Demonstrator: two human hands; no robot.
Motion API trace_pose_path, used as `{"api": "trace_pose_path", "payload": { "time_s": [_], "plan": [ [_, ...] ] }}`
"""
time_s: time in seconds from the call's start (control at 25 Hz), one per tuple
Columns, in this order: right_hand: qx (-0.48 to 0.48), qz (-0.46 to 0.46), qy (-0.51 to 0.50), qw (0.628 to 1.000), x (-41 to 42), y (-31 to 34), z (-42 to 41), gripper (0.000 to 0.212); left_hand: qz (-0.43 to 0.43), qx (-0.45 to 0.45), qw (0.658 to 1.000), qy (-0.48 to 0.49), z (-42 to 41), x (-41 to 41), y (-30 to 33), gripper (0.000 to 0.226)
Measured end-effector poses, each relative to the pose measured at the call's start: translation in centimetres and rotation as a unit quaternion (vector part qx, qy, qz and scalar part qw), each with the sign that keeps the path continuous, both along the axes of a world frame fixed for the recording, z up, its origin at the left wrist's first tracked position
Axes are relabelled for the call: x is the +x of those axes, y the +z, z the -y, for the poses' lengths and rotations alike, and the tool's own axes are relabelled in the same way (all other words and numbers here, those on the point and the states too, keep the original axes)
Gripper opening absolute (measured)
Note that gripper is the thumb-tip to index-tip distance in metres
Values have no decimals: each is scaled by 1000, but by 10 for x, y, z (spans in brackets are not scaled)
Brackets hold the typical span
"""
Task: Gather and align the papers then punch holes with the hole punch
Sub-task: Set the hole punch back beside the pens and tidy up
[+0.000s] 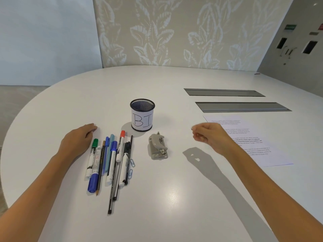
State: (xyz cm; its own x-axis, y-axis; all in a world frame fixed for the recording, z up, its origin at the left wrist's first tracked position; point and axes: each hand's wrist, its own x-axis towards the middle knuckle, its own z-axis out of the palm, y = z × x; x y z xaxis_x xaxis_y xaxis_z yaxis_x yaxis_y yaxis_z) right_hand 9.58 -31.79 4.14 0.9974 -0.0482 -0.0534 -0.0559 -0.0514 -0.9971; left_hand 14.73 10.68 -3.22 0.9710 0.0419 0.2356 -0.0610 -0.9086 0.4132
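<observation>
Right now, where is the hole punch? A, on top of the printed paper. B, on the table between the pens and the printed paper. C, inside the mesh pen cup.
B: the hole punch sits on the table, pens one side, printed paper the other.

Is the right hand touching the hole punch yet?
Apart. The head view shows bare white table between the right hand and the hole punch.

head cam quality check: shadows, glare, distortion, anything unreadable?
Head view: hard light from above casts a crisp shadow of the raised right hand onto the glossy white table; a soft glare spot sits near the front edge; wide-angle bowing curves the table rim; body text on the printed white paper sheet is too small to read.
</observation>
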Motion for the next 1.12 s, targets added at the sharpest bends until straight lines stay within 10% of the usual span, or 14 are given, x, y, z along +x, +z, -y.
{"api": "trace_pose_path", "payload": {
  "time_s": [0.24, 0.52, 1.12],
  "plan": [
    [-160, 134, 56, 976, 63, 67, -74, 11, -4, 1, 1000, -2, -2, 1, -2, 37],
    [-612, 265, 98, 739, 120, 67, -137, 21, 1, 4, 1000, -1, -2, -2, -2, 38],
    [-490, 277, 51, 825, 119, 72, -146, 19, 9, 7, 1000, -3, -2, 3, -4, 39]
  ]
}}
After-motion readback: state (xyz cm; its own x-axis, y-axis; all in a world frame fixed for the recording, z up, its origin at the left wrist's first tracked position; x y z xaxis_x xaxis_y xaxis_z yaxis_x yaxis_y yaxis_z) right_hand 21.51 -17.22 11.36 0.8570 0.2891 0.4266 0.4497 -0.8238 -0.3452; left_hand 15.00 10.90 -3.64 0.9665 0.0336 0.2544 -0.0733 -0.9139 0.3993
